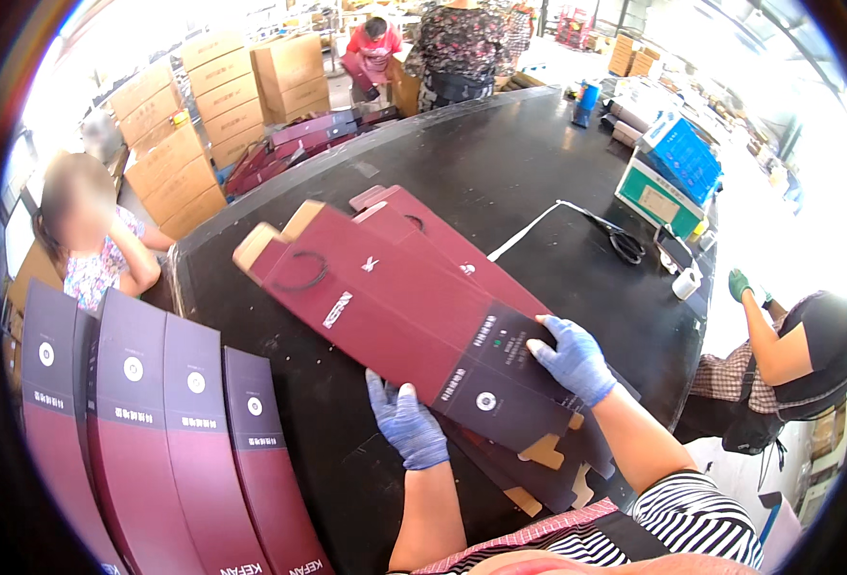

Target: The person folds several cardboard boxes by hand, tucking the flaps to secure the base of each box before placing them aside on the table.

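Note:
A flat, unfolded cardboard box [394, 307], maroon with a dark grey end, lies slantwise in front of me. Its tan inside shows at the end flaps, and a black cord handle [303, 275] loops near its far end. My left hand [409, 426], in a blue glove, holds its near left edge with the thumb on top. On the opposite edge, over the grey part, my right hand [575, 359] grips it in a matching glove. The fingers under the board are hidden. More flat maroon boxes [486, 268] lie beneath it on the black table [337, 489].
Several folded maroon boxes [193, 431] stand at my left. Scissors [625, 244], a white strap [529, 230], a green-and-white carton [658, 196] and a blue box [682, 158] lie on the right. One person [97, 230] is at the left, another [778, 355] at the right, others behind.

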